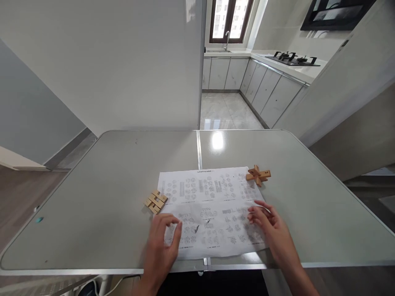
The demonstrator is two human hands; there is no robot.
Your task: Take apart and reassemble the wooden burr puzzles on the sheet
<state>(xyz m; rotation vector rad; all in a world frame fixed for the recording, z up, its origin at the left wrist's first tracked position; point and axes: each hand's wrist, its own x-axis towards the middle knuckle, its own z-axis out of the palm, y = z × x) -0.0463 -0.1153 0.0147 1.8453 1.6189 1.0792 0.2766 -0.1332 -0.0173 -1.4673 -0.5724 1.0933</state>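
Observation:
A white printed sheet (210,205) with rows of small diagrams lies flat near the front of a grey folding table (108,185). My left hand (162,242) rests on the sheet's lower left part, fingers curled loosely, holding nothing. On the sheet's right side my right hand (271,230) lies with fingers spread. A flat wooden lattice puzzle (156,201) sits at the sheet's left edge, just beyond my left hand. A wooden cross-shaped burr puzzle (258,175) stands at the sheet's far right corner, beyond my right hand.
A seam (199,148) runs down the table's middle. A small teal object (39,220) lies near the left edge. Beyond the table stands a white partition wall (123,61), with a kitchen doorway, cabinets (271,88) and a stove (293,59) to the right.

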